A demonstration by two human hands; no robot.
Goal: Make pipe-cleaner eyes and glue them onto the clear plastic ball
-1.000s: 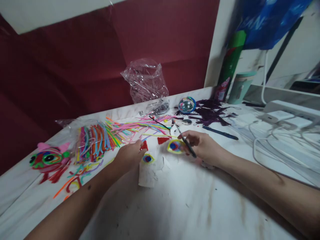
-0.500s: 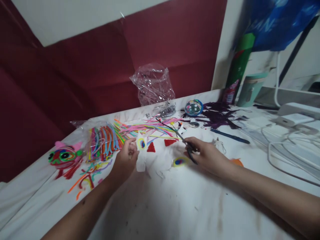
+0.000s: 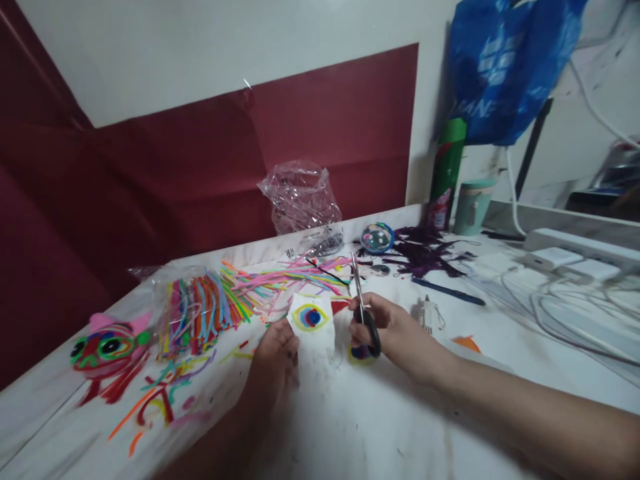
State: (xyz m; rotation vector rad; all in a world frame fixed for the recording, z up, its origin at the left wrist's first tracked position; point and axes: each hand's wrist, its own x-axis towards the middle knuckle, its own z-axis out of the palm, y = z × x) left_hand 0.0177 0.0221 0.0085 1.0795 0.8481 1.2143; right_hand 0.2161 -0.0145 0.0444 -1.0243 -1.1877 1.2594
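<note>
- Centre of the frame: the left hand (image 3: 277, 350) pinches a white paper piece (image 3: 326, 327) bearing a coloured eye.
- Right of it: the right hand (image 3: 393, 327) grips scissors (image 3: 359, 293), blades pointing up; a second eye piece (image 3: 360, 355) lies just below.
- Lower left: a pink-eared figure (image 3: 110, 350) near bundled fuzzy sticks (image 3: 203, 307).
- Upper right: a blue bag (image 3: 513, 73) hangs above a mint cup (image 3: 471, 210).

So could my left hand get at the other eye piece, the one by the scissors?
Probably not easily: your right hand and the scissors partly cover that eye piece, and your left hand holds the white paper with an eye.
</note>
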